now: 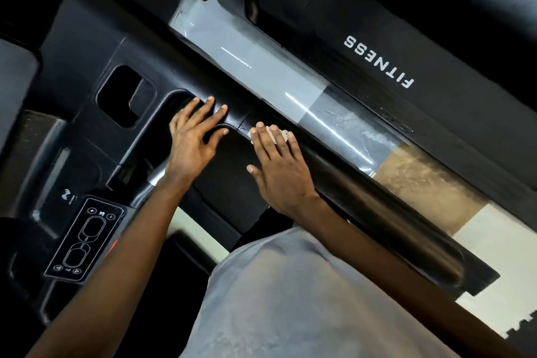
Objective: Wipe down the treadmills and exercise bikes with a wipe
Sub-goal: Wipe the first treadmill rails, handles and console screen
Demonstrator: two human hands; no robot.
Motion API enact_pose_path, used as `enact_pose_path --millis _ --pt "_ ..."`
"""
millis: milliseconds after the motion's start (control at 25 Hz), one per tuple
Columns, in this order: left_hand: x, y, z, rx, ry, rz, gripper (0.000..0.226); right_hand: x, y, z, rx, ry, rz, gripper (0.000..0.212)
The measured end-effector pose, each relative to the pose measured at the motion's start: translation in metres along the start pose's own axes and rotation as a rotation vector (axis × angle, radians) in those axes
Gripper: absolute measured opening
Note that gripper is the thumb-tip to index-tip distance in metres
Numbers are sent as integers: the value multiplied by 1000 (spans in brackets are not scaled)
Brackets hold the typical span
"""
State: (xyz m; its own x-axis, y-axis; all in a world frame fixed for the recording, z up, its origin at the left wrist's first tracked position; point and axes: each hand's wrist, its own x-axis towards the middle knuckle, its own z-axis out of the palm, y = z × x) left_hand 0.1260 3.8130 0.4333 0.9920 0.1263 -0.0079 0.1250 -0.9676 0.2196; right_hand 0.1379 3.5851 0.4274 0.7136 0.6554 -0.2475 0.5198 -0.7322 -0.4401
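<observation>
- The wipe (279,131) is a small white wad lying under the tips of the right hand's fingers (273,148). Only its crumpled edge shows, just beyond the fingertips.
- The right hand (280,174) lies palm down on the wipe. Its four fingers are straight and close together, pressing the wipe flat, and the thumb sticks out to the side, clear of it.
- Under those fingers runs the treadmill's (87,38) black rounded handrail (363,212). It slants from the fingertips back past the wrist and down toward the forearm side.
- The left hand (191,142) rests palm down just beside the right, apart from it and not touching the wipe. Its fingers (203,113) are spread wide and straight on the black moulding where the handrail meets the console, and they hold nothing.
- The tips of the left fingers reach the rim of a curved hollow in the console. Past them is a deeper square-cornered recess (125,96).
- Back behind the left wrist, beside the forearm, a control panel (84,238) carries outlined oval buttons and small round symbols.
- Beyond the right fingertips, past the handrail, lies a strip of floor (261,67) in grey, brown and cream tiles, with bright streaks of reflected light.
- Further beyond that strip, a black surface bears the white lettering "FITNESS" (379,62), seen upside down.
- Between the two forearms, nearest the camera, is the person's grey shirt (290,299).
</observation>
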Motion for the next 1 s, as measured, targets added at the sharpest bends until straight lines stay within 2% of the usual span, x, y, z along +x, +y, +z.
enact_pose_path --millis 200,320,480,640,760,920,1000 --pt "10 -13 -1 26 -26 160 45 6 -19 2 -38 9 68 70" --pt "19 -16 3 25 -37 377 44 -24 -24 13 -97 56 126 67" --pt "30 -22 7 -38 -29 564 42 -48 -31 25 -94 145 381 68" --pt "36 -13 15 -95 -69 724 40 -49 -58 38 -109 203 541 69" --pt "45 -13 16 -147 -71 756 39 -51 -64 45 -152 255 668 67" --pt "47 -15 13 -181 -119 733 41 -82 -52 55 -128 312 967 66" --pt "47 -9 13 -178 -138 748 42 -74 -61 57 -94 351 1013 68"
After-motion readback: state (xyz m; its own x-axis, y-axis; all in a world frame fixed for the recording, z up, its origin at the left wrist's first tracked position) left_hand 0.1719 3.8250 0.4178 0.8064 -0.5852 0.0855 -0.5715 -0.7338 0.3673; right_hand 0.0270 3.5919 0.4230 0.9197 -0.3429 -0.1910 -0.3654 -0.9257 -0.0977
